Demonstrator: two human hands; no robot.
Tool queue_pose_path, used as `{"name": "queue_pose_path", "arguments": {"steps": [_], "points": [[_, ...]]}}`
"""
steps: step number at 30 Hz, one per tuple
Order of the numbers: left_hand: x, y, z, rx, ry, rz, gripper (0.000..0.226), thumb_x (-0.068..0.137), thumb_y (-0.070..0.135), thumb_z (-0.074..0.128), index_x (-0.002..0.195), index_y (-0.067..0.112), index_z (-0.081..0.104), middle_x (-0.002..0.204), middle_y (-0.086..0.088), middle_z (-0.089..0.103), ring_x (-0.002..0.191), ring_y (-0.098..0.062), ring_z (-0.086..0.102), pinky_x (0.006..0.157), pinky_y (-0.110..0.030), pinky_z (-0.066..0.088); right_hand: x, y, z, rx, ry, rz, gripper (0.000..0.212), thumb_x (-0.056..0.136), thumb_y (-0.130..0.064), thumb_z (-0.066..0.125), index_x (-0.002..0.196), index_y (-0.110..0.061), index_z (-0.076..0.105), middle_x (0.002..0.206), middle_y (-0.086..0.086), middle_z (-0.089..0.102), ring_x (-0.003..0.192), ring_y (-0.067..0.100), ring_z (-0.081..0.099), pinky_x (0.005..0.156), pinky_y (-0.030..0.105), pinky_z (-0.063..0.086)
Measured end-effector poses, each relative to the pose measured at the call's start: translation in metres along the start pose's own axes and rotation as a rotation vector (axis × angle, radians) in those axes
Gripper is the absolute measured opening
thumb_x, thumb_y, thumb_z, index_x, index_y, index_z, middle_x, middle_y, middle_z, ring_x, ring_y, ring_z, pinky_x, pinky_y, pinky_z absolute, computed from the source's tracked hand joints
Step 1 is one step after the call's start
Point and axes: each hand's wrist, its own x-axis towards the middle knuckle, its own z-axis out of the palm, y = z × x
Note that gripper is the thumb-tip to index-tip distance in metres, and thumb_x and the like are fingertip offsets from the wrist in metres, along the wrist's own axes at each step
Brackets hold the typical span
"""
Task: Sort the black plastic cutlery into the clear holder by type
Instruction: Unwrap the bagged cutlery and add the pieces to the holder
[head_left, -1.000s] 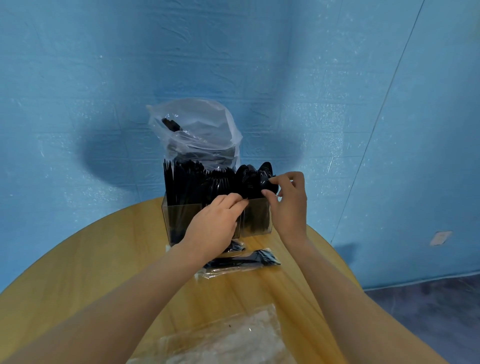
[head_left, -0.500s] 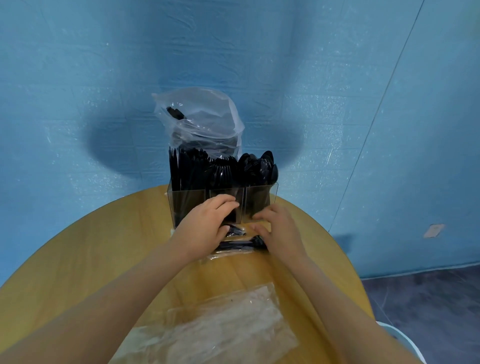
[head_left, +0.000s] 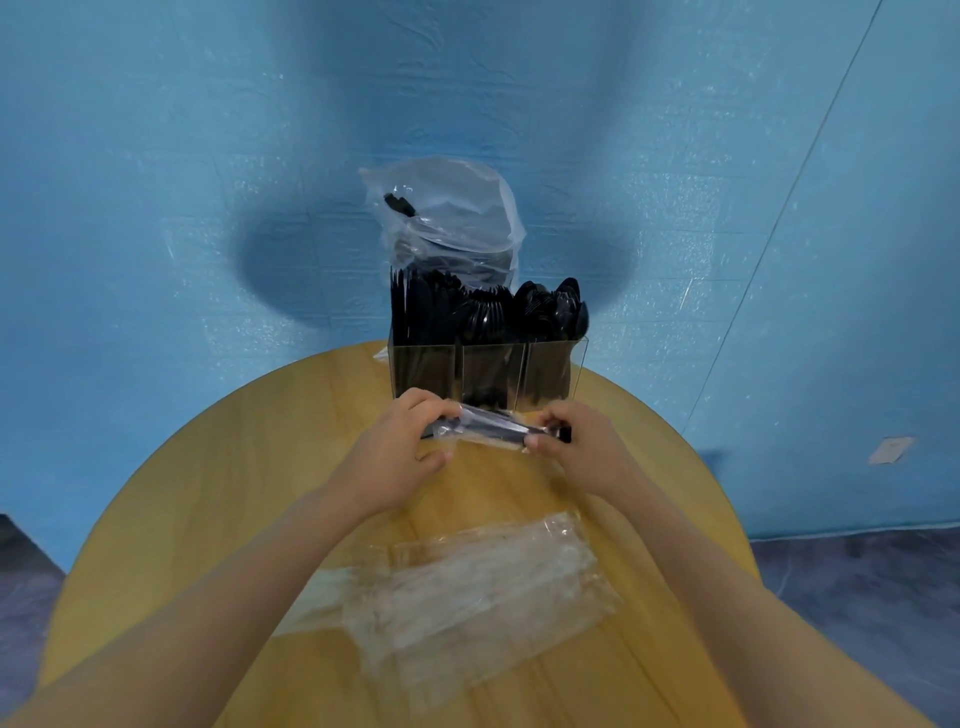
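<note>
A clear three-compartment holder (head_left: 488, 366) stands at the far side of the round wooden table (head_left: 249, 457), packed with black plastic cutlery: knives on the left, forks in the middle, spoons (head_left: 556, 309) on the right. Just in front of it I hold a clear-wrapped packet of black cutlery (head_left: 488, 428) above the table. My left hand (head_left: 400, 457) grips its left end and my right hand (head_left: 576, 447) pinches its right end.
A clear plastic bag (head_left: 457, 218) with more dark cutlery stands behind the holder against the blue wall. Several empty clear wrappers (head_left: 467, 587) lie on the table near me. The table's edge drops to a dark floor on the right.
My right hand came down from the spoons in the holder. Both hands reached the wrapped packet lying on the table and have lifted it between them.
</note>
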Motion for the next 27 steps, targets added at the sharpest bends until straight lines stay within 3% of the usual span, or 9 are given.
{"name": "queue_pose_path", "arguments": {"steps": [3, 7, 13, 19, 20, 23, 25, 27], "points": [[-0.013, 0.004, -0.008, -0.06, 0.089, 0.004, 0.046, 0.079, 0.02, 0.074, 0.122, 0.026, 0.056, 0.121, 0.01, 0.046, 0.107, -0.004, 0.048, 0.087, -0.007, 0.034, -0.006, -0.021, -0.008, 0.061, 0.002, -0.068, 0.008, 0.085, -0.02, 0.068, 0.084, -0.023, 0.061, 0.088, -0.006, 0.056, 0.077, -0.001, 0.048, 0.064, 0.006, 0.033], [-0.031, 0.005, -0.018, -0.122, 0.302, 0.014, 0.036, 0.074, 0.017, 0.078, 0.107, 0.022, 0.063, 0.11, 0.009, 0.052, 0.103, -0.005, 0.047, 0.087, -0.001, 0.028, -0.017, -0.047, -0.007, 0.181, 0.008, -0.09, 0.005, 0.085, -0.021, 0.068, 0.083, -0.023, 0.065, 0.091, -0.003, 0.063, 0.085, 0.01, 0.057, 0.073, 0.02, 0.043], [-0.053, -0.004, -0.028, -0.361, 0.472, -0.039, 0.014, 0.076, 0.018, 0.075, 0.084, 0.029, 0.069, 0.093, 0.016, 0.058, 0.091, 0.0, 0.056, 0.082, -0.007, 0.039, -0.024, -0.066, 0.009, 0.283, -0.024, -0.075, 0.01, 0.083, -0.02, 0.071, 0.076, -0.026, 0.067, 0.086, -0.005, 0.066, 0.083, 0.012, 0.06, 0.078, 0.028, 0.048], [-0.058, -0.012, -0.018, -0.446, 0.547, -0.169, 0.011, 0.082, 0.017, 0.07, 0.083, 0.028, 0.07, 0.094, 0.013, 0.058, 0.089, 0.003, 0.056, 0.075, -0.01, 0.045, -0.021, -0.075, 0.025, 0.319, 0.059, -0.046, 0.01, 0.08, -0.02, 0.073, 0.076, -0.029, 0.069, 0.085, -0.014, 0.063, 0.081, -0.001, 0.057, 0.073, 0.019, 0.044], [-0.057, -0.012, -0.016, -0.475, 0.575, -0.192, 0.012, 0.083, 0.016, 0.069, 0.082, 0.028, 0.069, 0.094, 0.012, 0.058, 0.089, 0.004, 0.055, 0.074, -0.011, 0.046, -0.021, -0.075, 0.029, 0.34, 0.087, -0.027, 0.007, 0.08, -0.023, 0.074, 0.082, -0.028, 0.069, 0.087, -0.014, 0.061, 0.083, -0.003, 0.056, 0.072, 0.015, 0.042], [-0.053, -0.013, -0.011, -0.552, 0.67, -0.25, 0.019, 0.085, 0.013, 0.068, 0.078, 0.031, 0.066, 0.093, 0.011, 0.058, 0.087, 0.007, 0.055, 0.073, -0.01, 0.046, -0.017, -0.069, 0.04, 0.45, 0.15, 0.106, 0.031, 0.08, -0.037, 0.072, 0.108, -0.025, 0.063, 0.099, -0.009, 0.059, 0.093, 0.001, 0.055, 0.072, 0.015, 0.041], [-0.05, -0.014, -0.007, -0.583, 0.709, -0.271, 0.02, 0.084, 0.012, 0.068, 0.078, 0.03, 0.066, 0.093, 0.01, 0.058, 0.087, 0.007, 0.056, 0.072, -0.009, 0.047, -0.014, -0.065, 0.044, 0.521, 0.127, 0.199, 0.035, 0.081, -0.042, 0.069, 0.109, -0.021, 0.062, 0.102, -0.006, 0.062, 0.091, 0.005, 0.059, 0.072, 0.02, 0.049], [-0.049, -0.016, -0.003, -0.597, 0.723, -0.282, 0.018, 0.084, 0.011, 0.068, 0.08, 0.029, 0.067, 0.095, 0.01, 0.059, 0.088, 0.007, 0.056, 0.073, -0.009, 0.047, -0.013, -0.061, 0.047, 0.597, 0.061, 0.257, 0.027, 0.082, -0.037, 0.07, 0.101, -0.018, 0.064, 0.098, 0.001, 0.066, 0.079, 0.009, 0.065, 0.073, 0.029, 0.057]]}}
